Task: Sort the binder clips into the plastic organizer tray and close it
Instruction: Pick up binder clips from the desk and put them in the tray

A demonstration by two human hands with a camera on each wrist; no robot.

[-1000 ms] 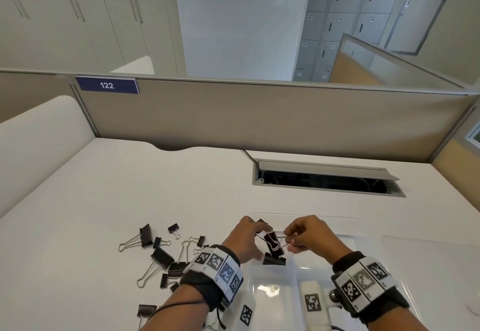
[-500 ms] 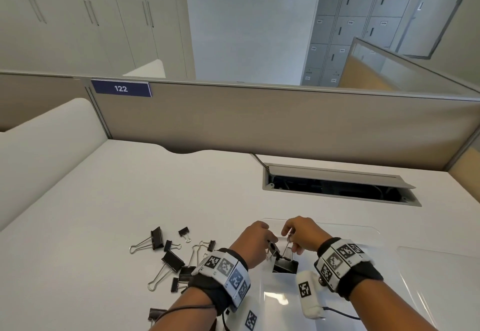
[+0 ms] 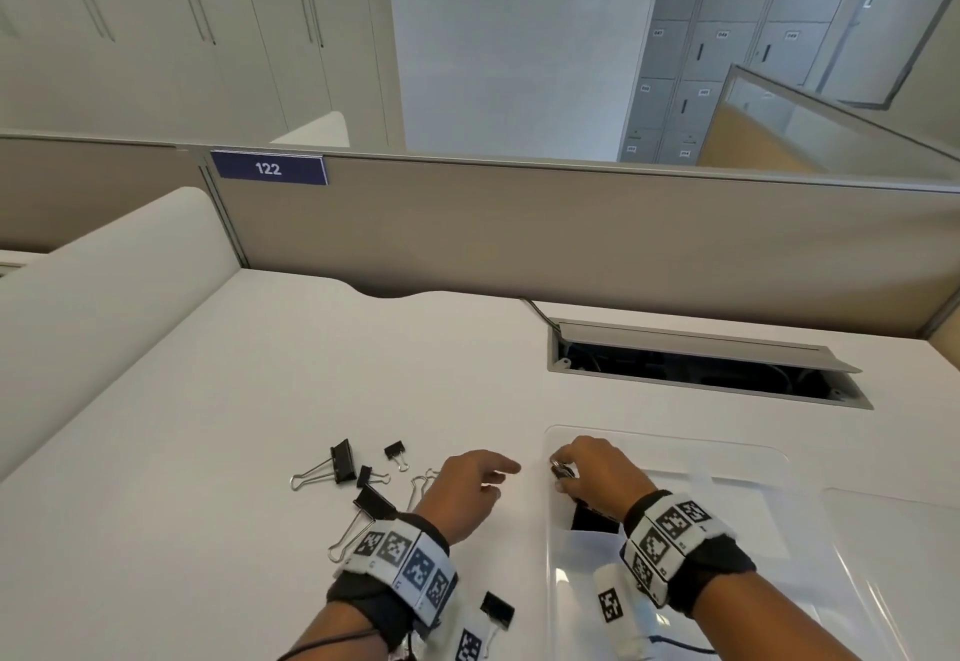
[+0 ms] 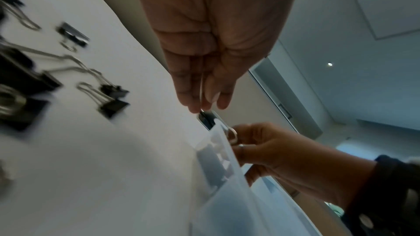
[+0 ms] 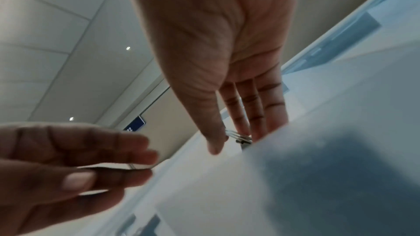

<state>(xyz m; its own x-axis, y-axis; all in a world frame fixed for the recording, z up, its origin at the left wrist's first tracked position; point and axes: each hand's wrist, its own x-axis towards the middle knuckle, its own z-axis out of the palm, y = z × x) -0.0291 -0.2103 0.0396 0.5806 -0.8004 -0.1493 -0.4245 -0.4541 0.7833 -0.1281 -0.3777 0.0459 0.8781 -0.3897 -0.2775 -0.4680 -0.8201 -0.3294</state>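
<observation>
A clear plastic organizer tray [image 3: 670,445] lies open on the white desk, at the right. My right hand [image 3: 560,471] pinches the wire handles of a black binder clip [image 3: 592,523], whose body sits low inside the tray's near-left compartment. The right wrist view shows thumb and fingers closed on those handles [image 5: 240,137] behind the tray wall [image 5: 295,177]. My left hand [image 3: 501,481] hovers just left of the tray with relaxed, spread fingers and holds nothing. Several loose black binder clips [image 3: 343,463] lie further left; they are blurred in the left wrist view [image 4: 113,100].
The tray's clear lid [image 3: 883,536] lies flat to the right. An open cable hatch [image 3: 701,372] is set in the desk behind the tray. A beige partition [image 3: 571,245] walls the far edge. One more clip [image 3: 496,608] lies near my left wrist.
Both hands were working one clip above the tray. The left hand has let go and drawn off to the left; the right hand has lowered the clip into the tray.
</observation>
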